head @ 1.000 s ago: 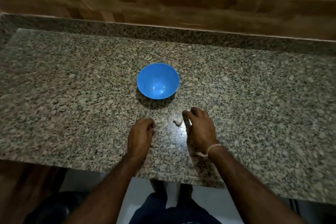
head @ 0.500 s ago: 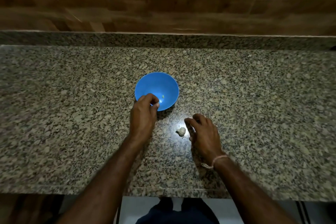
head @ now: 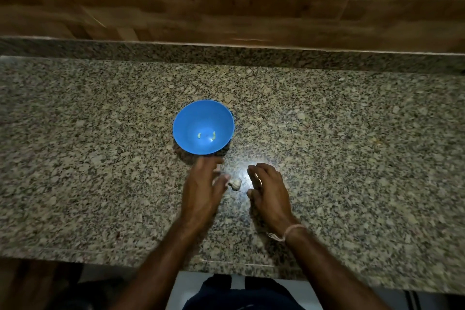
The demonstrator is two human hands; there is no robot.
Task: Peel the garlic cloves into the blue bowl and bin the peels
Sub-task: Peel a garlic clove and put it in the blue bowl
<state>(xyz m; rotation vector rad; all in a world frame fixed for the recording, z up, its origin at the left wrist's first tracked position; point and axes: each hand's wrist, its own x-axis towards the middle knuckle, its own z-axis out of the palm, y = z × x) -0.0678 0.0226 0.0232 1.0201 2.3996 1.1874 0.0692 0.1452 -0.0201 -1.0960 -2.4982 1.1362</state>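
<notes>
Small whitish garlic piece lies on speckled granite tabletop between left hand and right hand, fingers loosely spread, empty; pinch one end, strip skin, drop clove into round blue plastic bowl just beyond.

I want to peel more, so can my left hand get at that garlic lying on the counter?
Probably yes: the garlic lies bare on the counter, right beside the open left hand, with nothing between them.
</notes>
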